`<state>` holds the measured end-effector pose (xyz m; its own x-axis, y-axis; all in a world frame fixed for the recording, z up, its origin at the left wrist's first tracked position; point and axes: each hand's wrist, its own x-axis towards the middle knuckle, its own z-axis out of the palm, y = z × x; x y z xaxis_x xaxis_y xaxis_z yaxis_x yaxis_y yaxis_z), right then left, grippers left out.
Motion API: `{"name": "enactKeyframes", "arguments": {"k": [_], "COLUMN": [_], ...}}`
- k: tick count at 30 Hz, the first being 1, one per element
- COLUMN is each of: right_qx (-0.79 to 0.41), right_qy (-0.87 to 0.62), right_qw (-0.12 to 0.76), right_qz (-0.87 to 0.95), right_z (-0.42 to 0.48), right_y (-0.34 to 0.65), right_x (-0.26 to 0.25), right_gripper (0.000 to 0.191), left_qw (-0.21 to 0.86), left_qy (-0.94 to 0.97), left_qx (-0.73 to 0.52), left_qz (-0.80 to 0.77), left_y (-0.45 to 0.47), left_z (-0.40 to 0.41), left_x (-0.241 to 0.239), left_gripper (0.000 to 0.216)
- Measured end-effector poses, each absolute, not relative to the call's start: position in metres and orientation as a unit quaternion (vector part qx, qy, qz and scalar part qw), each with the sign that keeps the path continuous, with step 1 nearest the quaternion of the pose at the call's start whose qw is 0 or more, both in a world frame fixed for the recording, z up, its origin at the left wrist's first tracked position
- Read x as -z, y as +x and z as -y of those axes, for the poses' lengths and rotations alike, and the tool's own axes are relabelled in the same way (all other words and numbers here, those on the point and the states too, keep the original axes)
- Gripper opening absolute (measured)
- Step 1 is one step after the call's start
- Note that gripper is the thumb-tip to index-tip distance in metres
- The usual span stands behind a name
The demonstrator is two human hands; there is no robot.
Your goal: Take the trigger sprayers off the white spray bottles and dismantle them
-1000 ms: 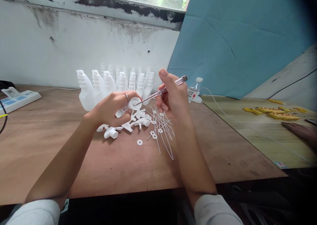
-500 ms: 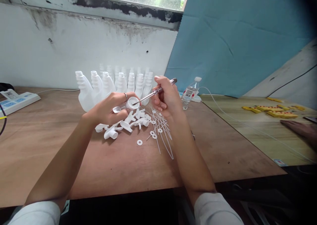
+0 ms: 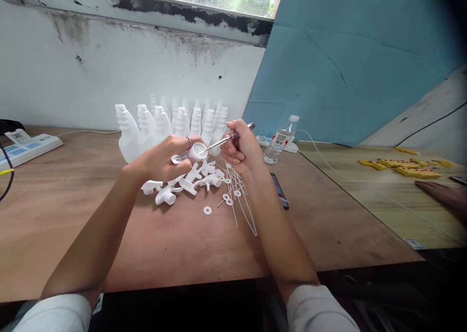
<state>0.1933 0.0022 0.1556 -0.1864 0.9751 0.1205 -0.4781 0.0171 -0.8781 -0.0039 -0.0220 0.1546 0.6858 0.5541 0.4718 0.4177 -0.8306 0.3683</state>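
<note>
My left hand (image 3: 164,159) is closed round a white spray-nozzle cap (image 3: 197,152), its round opening turned up. My right hand (image 3: 242,149) grips a clear-handled screwdriver (image 3: 228,138), and the metal tip pokes into the cap's opening. Below both hands a heap of white spray heads (image 3: 184,183) lies on the brown table (image 3: 73,215), with small white washers (image 3: 207,210) and thin white tubes (image 3: 242,208) beside it. White plastic bottles (image 3: 160,125) stand in rows behind.
A dark phone (image 3: 280,191) lies right of my right forearm. A clear water bottle (image 3: 280,139) stands further back. A power strip (image 3: 27,147) sits at far left. Yellow pieces (image 3: 401,166) and another person's hand (image 3: 443,195) are on the neighbouring table, with a white cable (image 3: 365,186).
My right hand dropped lower and nearer the cap, and the screwdriver tip went from its rim into the opening. My left hand stayed almost still.
</note>
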Motion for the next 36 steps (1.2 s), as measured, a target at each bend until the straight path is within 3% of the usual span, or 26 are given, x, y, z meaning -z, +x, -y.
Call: {"name": "enactKeyframes", "arguments": {"k": [7,13,20,25,30,36], "right_qx": [-0.688,-0.648,-0.741,-0.801,-0.734,-0.492], "right_qy": [-0.328,-0.307,-0.287,-0.274,-0.281,-0.328], "right_qw": [0.535,0.578,0.507,0.450,0.527,0.696], "right_qz": [0.364,0.389,0.334,0.284,0.323,0.407], "right_z": [-0.005,-0.001,-0.006,-0.010,-0.014,-0.027], "right_y": [0.188,0.184,0.184,0.185,0.201,0.251], "right_x": [-0.153,-0.153,-0.151,-0.151,-0.155,-0.161], "right_gripper": [0.042,0.042,0.049,0.054,0.051,0.037], "left_qw": [0.042,0.013,-0.005,-0.049,0.051,0.176], "left_qy": [0.909,0.909,0.902,0.900,0.878,0.809], "left_qx": [-0.236,-0.223,-0.229,-0.197,-0.095,0.023], "left_qz": [-0.342,-0.352,-0.366,-0.386,-0.466,-0.560], "left_y": [-0.007,-0.009,-0.010,-0.010,-0.020,-0.045], "left_z": [0.025,0.027,0.029,0.025,0.015,-0.001], "left_x": [-0.159,-0.164,-0.165,-0.163,-0.157,-0.145], "left_gripper": [0.033,0.034,0.043,0.025,0.022,0.029]}}
